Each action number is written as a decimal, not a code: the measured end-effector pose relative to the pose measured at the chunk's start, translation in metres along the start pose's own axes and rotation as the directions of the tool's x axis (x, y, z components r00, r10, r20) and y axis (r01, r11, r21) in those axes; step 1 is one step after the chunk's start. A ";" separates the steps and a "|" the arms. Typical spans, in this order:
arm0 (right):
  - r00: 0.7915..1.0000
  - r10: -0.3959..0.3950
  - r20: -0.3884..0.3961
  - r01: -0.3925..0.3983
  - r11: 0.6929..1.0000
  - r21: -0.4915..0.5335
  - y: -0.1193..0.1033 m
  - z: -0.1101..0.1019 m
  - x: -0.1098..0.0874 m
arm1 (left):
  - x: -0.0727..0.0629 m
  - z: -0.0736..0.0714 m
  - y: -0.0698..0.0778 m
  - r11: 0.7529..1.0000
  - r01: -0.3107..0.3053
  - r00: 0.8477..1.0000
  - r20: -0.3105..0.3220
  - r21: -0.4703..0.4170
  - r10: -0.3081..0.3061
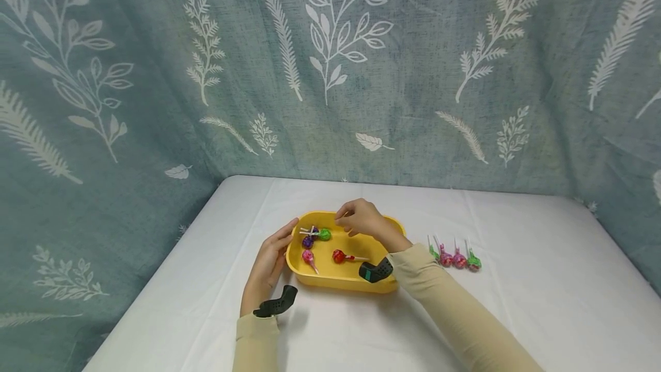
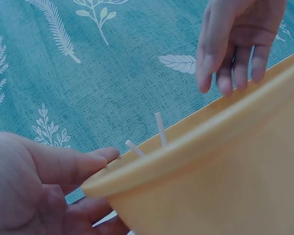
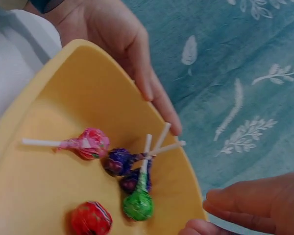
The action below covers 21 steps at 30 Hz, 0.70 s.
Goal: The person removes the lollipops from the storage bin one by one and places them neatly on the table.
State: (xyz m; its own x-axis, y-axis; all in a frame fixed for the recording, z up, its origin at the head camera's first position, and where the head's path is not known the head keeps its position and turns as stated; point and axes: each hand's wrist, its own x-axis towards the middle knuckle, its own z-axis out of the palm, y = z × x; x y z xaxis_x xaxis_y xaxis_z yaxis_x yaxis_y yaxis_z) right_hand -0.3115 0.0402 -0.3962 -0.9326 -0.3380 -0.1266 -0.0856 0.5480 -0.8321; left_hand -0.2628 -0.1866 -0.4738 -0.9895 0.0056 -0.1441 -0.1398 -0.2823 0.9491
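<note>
A yellow tray [image 1: 346, 285] holds several wrapped lollipops: a pink one [image 3: 92, 143], a red one [image 3: 91, 218], a green one [image 3: 138, 204] and two purple ones, the nearer being a purple lollipop [image 3: 118, 162]. Along the tray's left wall rests my left hand [image 1: 269, 256], its fingers extended against the outside of the rim. My right hand [image 1: 361, 218] hovers over the far side of the tray, fingers loosely bent, with nothing seen between them. In the left wrist view, two white sticks [image 2: 160, 128] poke above the rim.
Right of the tray, several lollipops [image 1: 458, 259] in green and pink wrappers lie in a row on the white tablecloth [image 1: 542, 280]. Behind the table hangs a green-blue curtain [image 1: 413, 73] with white leaf prints. A dark camera mount sits on each wrist.
</note>
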 end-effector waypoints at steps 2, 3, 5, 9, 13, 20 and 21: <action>1.000 0.007 0.020 -0.007 1.000 -0.016 -0.002 0.006 0.005 | 0.000 0.000 0.000 1.000 -0.006 1.000 0.005 0.002 0.006; 1.000 0.009 0.030 -0.008 0.999 -0.031 -0.003 0.010 0.008 | 0.000 -0.001 0.000 1.000 -0.010 1.000 0.007 0.005 0.010; 0.999 0.016 0.048 -0.013 0.998 -0.058 -0.004 0.016 0.012 | 0.000 -0.001 0.000 1.000 -0.009 1.000 0.005 0.003 0.009; 0.998 0.019 0.064 -0.012 0.994 -0.105 -0.002 0.026 0.017 | 0.001 -0.002 -0.001 1.000 -0.018 1.000 0.011 0.000 0.018; 0.997 0.024 0.069 -0.016 0.993 -0.114 0.000 0.031 0.020 | 0.002 -0.001 -0.001 1.000 -0.020 1.000 0.011 0.002 0.020; 0.997 0.041 0.068 -0.027 0.982 -0.189 0.002 0.035 0.023 | 0.003 -0.001 -0.002 1.000 -0.019 1.000 0.014 -0.015 0.019; 0.997 0.042 0.066 -0.028 0.980 -0.198 0.002 0.036 0.024 | 0.003 -0.001 -0.002 1.000 -0.021 1.000 0.015 -0.012 0.022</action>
State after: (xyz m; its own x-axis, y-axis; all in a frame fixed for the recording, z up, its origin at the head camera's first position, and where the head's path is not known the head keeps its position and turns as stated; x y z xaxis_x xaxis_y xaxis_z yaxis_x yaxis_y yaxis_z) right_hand -0.3214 0.0060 -0.4205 -0.9101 -0.3646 -0.1969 -0.1273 0.6983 -0.7044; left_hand -0.2658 -0.1870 -0.4763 -0.9927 0.0135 -0.1195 -0.1182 -0.2941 0.9484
